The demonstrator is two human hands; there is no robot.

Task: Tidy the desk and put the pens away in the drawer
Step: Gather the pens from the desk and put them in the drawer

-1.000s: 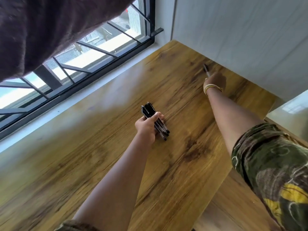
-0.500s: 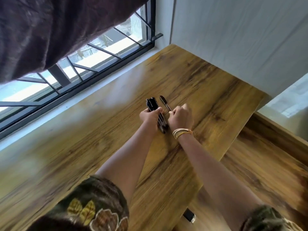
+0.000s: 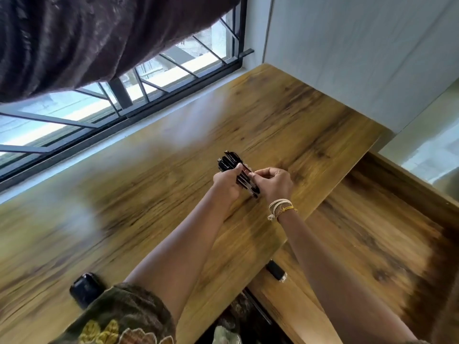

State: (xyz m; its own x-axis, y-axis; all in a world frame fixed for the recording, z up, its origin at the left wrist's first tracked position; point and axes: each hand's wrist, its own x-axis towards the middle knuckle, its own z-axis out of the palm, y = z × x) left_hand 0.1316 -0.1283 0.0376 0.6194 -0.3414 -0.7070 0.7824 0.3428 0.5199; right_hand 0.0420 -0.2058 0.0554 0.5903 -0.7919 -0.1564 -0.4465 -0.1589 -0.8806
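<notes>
Above the wooden worktop [image 3: 285, 125], the left hand [image 3: 227, 186] was clenched around a bundle of black pens [image 3: 236, 172]. Just beside it, the right hand [image 3: 272, 183] pinched the same bundle with its fingertips [image 3: 252, 174]. Near the left elbow, a small black object [image 3: 85, 289] lay on the worktop.

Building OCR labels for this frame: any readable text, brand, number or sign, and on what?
None readable.
Bundle of pens in the left hand, right hand touching it: no legible print.
Dark object at the desk near edge: blurred, no markings legible.
Small black item below the desk edge: too small to tell.
</notes>
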